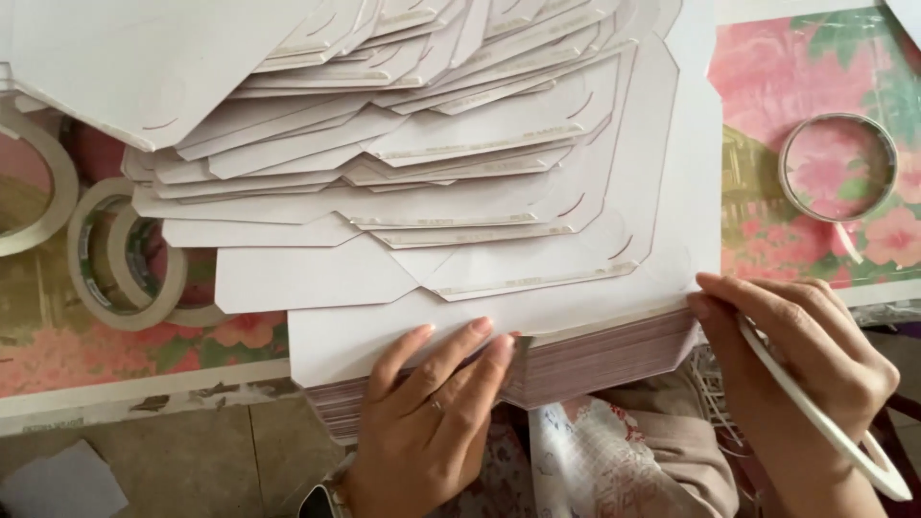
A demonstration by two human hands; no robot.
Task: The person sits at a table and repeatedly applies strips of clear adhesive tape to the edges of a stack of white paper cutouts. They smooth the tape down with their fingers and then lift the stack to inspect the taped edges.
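— Where, exactly, is the thick stack of white die-cut card sheets [595,360] placed?

— It is set at the near edge of the floral pink table [806,77], with more white card blanks fanned out [413,144] on top.

— How is the left hand [432,412] held?

— It is laid flat, fingers extended, on the stack's top sheet and front edge; nothing is gripped.

— And the right hand [806,374]?

— It is curled at the stack's right corner, and a thin white tape ring [825,422] is held in it. Other tape rolls [125,254] are seen on the left.
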